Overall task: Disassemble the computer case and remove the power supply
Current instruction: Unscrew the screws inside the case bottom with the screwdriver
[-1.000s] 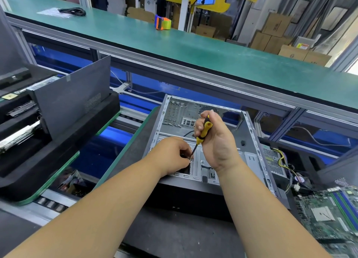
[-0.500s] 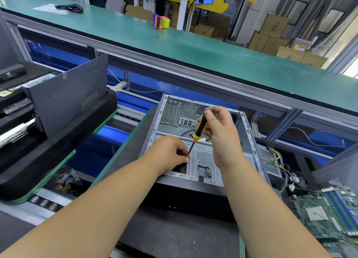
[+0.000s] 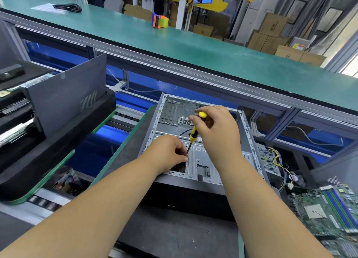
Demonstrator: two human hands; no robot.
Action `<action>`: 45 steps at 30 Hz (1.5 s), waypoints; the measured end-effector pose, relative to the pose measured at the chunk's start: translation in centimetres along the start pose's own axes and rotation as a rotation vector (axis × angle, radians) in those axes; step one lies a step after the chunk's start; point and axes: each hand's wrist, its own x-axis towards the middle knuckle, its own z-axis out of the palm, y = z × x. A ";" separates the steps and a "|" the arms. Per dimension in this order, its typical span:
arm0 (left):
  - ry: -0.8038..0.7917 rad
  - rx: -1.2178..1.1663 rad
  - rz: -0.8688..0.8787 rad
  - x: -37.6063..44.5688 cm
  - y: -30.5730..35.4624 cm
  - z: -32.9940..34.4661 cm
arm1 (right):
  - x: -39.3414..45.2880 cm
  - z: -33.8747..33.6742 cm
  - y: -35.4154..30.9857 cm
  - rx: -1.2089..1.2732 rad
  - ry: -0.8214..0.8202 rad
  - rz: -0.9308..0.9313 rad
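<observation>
Fingers of the right hand [image 3: 219,133] still pinch the screwdriver [image 3: 194,131], now more upright; left hand [image 3: 168,153] stays curled at its tip.

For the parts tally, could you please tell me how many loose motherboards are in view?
1: a green motherboard lies at the lower right, to the right of the open computer case. Others may be hidden beyond the frame edge.
</observation>
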 end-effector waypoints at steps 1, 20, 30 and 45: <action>-0.001 0.003 0.006 0.0 0.0 0.0 | 0.0 -0.1 0.0 0.010 0.004 0.003; -0.021 -0.016 -0.010 0.1 -0.1 0.0 | -0.6 0.1 0.1 -0.001 -0.040 -0.014; -0.031 -0.027 -0.023 0.2 -0.1 0.0 | -0.6 -0.3 0.4 0.028 -0.154 -0.040; -0.016 -0.010 0.049 0.1 -0.4 0.1 | -0.9 0.0 1.0 0.043 -0.169 -0.042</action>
